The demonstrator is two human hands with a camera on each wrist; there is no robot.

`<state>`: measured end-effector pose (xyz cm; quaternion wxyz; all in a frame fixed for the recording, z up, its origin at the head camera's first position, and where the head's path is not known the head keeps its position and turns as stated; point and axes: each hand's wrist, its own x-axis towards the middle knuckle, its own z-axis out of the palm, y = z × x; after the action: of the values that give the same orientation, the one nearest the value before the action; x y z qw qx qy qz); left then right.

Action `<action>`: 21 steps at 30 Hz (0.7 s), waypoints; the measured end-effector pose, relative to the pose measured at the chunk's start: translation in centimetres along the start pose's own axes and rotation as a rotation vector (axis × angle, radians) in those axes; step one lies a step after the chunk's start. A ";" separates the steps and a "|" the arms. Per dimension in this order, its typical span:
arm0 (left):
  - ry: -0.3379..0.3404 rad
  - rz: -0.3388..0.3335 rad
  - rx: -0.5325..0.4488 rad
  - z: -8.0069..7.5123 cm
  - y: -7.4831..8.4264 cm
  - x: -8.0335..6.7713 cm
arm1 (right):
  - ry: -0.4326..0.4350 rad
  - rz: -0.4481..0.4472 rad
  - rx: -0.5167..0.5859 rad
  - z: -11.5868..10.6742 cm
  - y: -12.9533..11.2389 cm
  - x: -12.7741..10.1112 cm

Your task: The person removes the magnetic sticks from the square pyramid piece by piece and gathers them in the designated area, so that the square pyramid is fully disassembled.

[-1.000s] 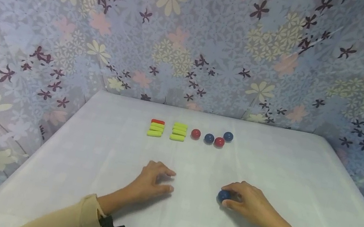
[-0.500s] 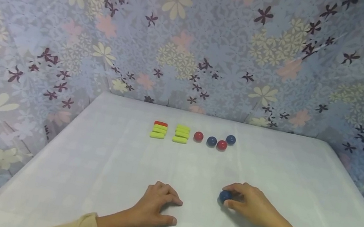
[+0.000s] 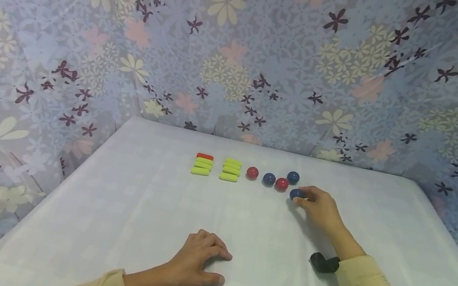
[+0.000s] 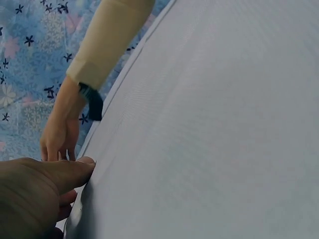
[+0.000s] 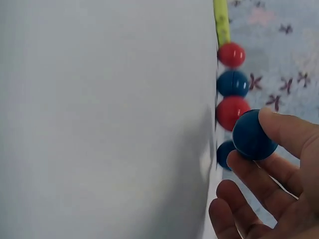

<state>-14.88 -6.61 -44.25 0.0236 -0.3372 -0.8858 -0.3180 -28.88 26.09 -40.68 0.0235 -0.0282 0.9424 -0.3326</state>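
My right hand [image 3: 322, 210] pinches a blue ball [image 5: 254, 135] between thumb and fingers, just in front of the row of balls. That row holds a red ball [image 3: 252, 172], a blue ball [image 3: 269, 179], another red ball [image 3: 281, 184] and a blue ball [image 3: 293, 177] at its right end. Nearer the front, my left hand [image 3: 196, 264] rests on the white cloth with loosely bent fingers and nothing in its grasp. The left wrist view shows the left thumb [image 4: 75, 172] close up.
Left of the balls lie two stacks of short sticks on the white table [image 3: 143, 210]: yellow-green ones with a red one [image 3: 205, 157] at the back, and all yellow-green ones [image 3: 231, 170]. A flowered cloth [image 3: 245, 49] hangs behind the table.
My right hand has carried the blue ball away from me, up to the row of balls. The left hand moved nearer and slightly right, then stayed put.
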 end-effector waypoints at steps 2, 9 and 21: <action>0.000 0.001 0.001 0.0 0.0 0.0 | 0.004 0.020 0.005 0.0 0.3 1.1; -0.010 -0.009 -0.014 -0.1 0.1 0.2 | 0.034 0.048 -0.034 0.1 1.3 3.0; -0.005 0.002 0.014 -0.1 0.0 0.1 | 0.066 0.018 -0.055 -0.2 0.7 2.3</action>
<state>-14.96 -6.61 -44.12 0.0238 -0.3388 -0.8877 -0.3110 -31.21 26.60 -41.03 -0.0051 -0.0093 0.9516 -0.3072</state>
